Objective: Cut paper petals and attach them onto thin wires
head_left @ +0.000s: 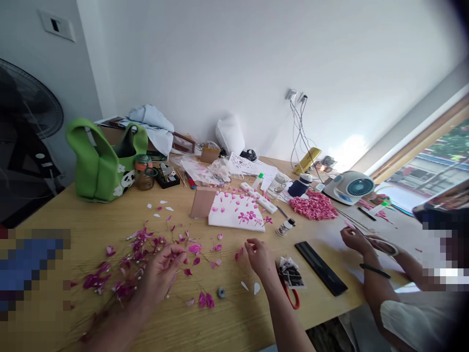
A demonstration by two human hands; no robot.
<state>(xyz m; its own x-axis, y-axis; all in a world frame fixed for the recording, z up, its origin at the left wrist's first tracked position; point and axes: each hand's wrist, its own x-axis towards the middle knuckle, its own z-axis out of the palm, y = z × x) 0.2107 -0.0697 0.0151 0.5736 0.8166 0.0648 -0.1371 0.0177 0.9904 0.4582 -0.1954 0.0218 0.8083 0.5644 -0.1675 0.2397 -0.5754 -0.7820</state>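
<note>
Left grip (163, 270) pressed together over pink flower sprigs (126, 274), pinching unclear; right grip (259, 257) loosely spread above the worktop (227, 318)

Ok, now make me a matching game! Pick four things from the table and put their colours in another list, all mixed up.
Things:
1. tote bag
2. scissors handles
3. heap of petals
4. long flat bar

Colours:
A. black
B. pink
C. green
D. red

Right pairs: 1-C, 2-D, 3-B, 4-A.
</note>
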